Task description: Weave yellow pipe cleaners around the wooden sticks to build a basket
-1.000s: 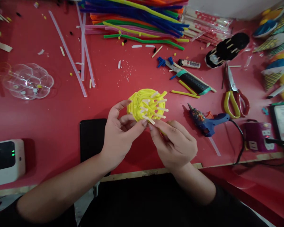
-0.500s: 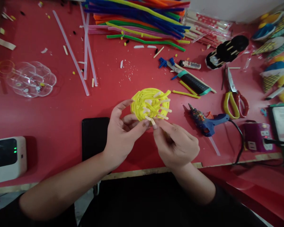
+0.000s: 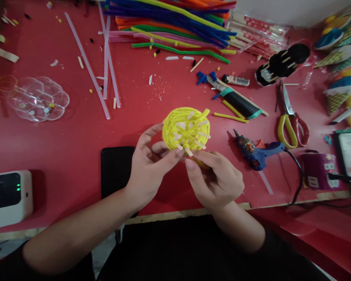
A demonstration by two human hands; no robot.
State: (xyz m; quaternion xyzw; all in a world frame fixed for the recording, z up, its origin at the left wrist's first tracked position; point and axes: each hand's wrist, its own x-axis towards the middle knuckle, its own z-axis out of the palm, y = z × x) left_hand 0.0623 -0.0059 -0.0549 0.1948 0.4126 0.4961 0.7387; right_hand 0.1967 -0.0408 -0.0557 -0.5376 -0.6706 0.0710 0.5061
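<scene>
Yellow coil [image 3: 187, 134] has its edge in both hands [image 3: 149, 168] [image 3: 218, 181], glue gun [image 3: 259, 154] apart.

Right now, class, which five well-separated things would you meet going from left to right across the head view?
White box-shaped device → flat black rectangular object → round yellow coiled piece → blue plastic glue gun → purple box-shaped power socket
</scene>
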